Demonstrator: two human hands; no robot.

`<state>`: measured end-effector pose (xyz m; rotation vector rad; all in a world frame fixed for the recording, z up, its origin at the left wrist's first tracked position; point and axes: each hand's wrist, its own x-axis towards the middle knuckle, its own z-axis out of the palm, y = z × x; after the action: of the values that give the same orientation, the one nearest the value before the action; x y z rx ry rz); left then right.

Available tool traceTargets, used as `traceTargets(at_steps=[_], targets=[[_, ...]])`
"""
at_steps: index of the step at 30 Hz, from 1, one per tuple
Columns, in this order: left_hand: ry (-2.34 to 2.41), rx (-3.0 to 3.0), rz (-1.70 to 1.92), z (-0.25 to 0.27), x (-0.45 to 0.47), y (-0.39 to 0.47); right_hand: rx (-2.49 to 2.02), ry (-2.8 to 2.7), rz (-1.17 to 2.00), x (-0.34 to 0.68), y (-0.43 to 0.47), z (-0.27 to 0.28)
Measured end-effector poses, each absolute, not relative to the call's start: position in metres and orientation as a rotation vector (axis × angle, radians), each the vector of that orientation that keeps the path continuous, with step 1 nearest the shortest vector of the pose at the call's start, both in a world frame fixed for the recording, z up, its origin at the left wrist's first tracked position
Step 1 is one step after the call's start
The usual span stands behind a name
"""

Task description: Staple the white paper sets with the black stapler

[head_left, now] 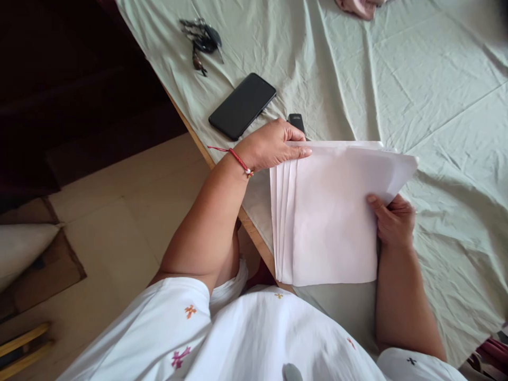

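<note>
A stack of blank white paper sheets [333,222] is held between both hands, above the near edge of the cloth. Its left edges are fanned out in several layers. My left hand [278,143], with a red thread bracelet [239,161] at the wrist, pinches the top left corner, thumb on the upper face. My right hand [395,219] grips the right side, its thumb on the front and the other fingers partly hidden behind. Near the upper right the sheets bend and spread apart. A small black device [296,122] lies just beyond my left hand, partly covered.
A black smartphone [243,106] and a bunch of keys [202,39] lie on the pale green cloth [444,106] that covers a surface with a wooden edge [257,241]. Pinkish fabric [359,7] sits at the far side. Tiled floor [119,211] shows at left.
</note>
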<state>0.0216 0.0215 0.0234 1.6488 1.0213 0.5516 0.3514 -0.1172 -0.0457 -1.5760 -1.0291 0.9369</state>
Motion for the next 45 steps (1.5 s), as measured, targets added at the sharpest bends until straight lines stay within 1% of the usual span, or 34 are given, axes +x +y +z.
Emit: traceTargets(at_steps=[9,18,32,45], targets=[[0.997,1.673,0.56,0.02,0.021,0.023,-1.603,-1.05,0.933,0.353,-0.116,-0.047],[1.009,1.69,0.495,0.023,0.02,0.021,-1.594,-1.074,0.929,0.356,-0.116,-0.05],[1.016,1.559,0.454,0.033,0.02,0.017,-1.577,-1.033,0.935,0.354,-0.115,-0.05],[0.965,1.477,0.483,0.026,0.022,0.017,-1.607,-1.094,0.894,0.357,-0.116,-0.053]])
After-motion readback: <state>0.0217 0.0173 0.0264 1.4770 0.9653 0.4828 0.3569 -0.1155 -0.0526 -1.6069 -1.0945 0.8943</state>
